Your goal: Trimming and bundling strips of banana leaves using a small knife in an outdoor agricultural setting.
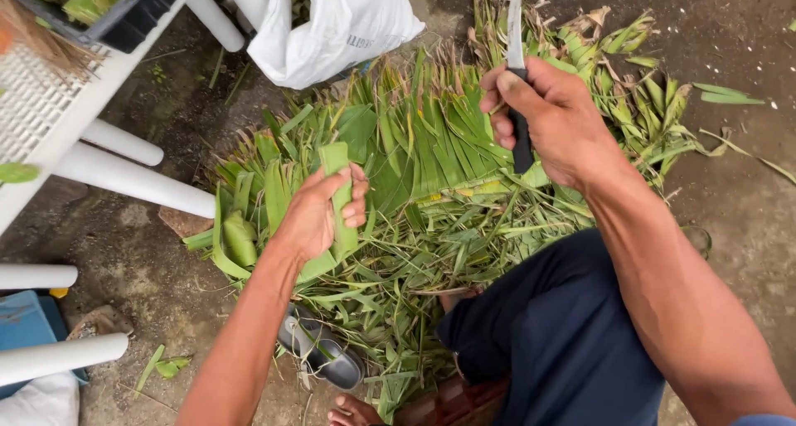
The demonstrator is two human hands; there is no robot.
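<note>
My left hand (319, 215) grips a folded strip of green banana leaf (338, 173), held upright over a heap of cut leaf pieces and trimmings (431, 169) on the ground. My right hand (551, 119) is closed around the black handle of a knife (516, 36), its blade pointing up and away from me. The two hands are apart, with the knife to the right of the leaf strip. My leg in dark trousers (555, 335) is in the lower right.
A white plastic chair (99, 152) with a slotted seat stands at left, bearing a dark tray of leaves (91, 3). A white sack (332, 24) sits at the top. A grey sandal (319, 351) lies near my bare foot (352, 411). Dirt ground surrounds the heap.
</note>
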